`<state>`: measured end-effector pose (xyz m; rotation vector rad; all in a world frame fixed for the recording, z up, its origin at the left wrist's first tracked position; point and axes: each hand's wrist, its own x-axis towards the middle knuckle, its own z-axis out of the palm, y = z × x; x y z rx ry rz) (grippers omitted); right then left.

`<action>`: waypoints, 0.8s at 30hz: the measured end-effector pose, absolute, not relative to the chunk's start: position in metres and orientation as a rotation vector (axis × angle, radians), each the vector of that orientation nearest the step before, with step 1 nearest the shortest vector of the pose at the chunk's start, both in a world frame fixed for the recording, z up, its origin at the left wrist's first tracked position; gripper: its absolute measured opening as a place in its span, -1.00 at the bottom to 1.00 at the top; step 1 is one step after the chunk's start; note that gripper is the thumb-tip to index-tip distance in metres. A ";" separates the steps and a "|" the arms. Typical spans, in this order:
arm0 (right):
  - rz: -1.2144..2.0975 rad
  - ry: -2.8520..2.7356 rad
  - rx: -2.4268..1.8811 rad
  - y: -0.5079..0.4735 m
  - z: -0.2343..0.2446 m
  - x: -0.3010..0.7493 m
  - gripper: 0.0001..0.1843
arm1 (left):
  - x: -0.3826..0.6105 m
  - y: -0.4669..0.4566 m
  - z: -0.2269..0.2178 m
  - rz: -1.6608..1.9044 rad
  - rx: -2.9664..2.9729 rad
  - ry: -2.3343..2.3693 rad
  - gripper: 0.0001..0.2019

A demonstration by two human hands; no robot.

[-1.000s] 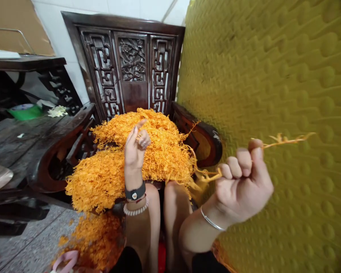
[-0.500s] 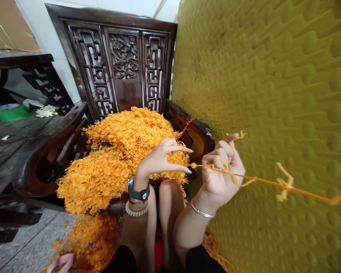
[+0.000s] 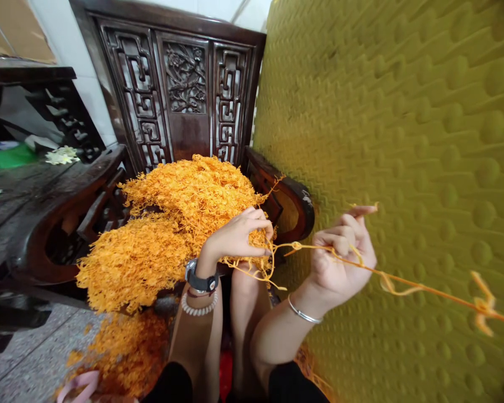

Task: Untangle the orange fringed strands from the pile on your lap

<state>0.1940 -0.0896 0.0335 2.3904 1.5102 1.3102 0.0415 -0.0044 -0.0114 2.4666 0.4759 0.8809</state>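
A thin orange cord (image 3: 437,295) with small knotted orange tufts along it runs to the right edge. My right hand (image 3: 344,257) has curled fingers round the cord, with the index finger raised and a bit of orange at its tip. My left hand (image 3: 239,235) bends thumb and index finger together at a looped orange strand (image 3: 273,268), whose ends hang over my knee. Between the hands, the cord carries a small knot (image 3: 296,245). Behind my left hand, a large heap of curly orange strands (image 3: 193,190) fills the chair seat.
The dark carved wooden chair (image 3: 189,131) stands in front of me, with a curved armrest (image 3: 46,224) at left. A yellow-green embossed mat (image 3: 403,140) rises along the right. At left are a green tape roll (image 3: 10,155) and pale flowers (image 3: 62,155). More orange strands (image 3: 126,352) lie on the floor.
My right hand has moved right, and the cord with its tufts has slid right. My left thumb and index finger, spread apart before, have come together at the orange strand, which now shows loops.
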 end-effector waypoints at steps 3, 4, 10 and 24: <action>0.842 2.082 3.111 -0.092 0.035 0.200 -0.39 | 0.030 -0.003 -0.012 0.972 2.380 0.506 -0.82; 0.623 2.244 3.254 -0.092 0.035 0.201 -0.40 | 0.026 -0.003 -0.012 0.971 2.355 0.490 -0.77; -0.791 2.616 3.504 -0.093 0.037 0.202 -0.50 | 0.014 -0.003 -0.018 0.854 2.269 0.519 -0.67; -1.386 2.479 3.614 -0.096 0.043 0.200 -0.46 | 0.038 0.007 -0.025 1.279 2.328 0.826 -0.89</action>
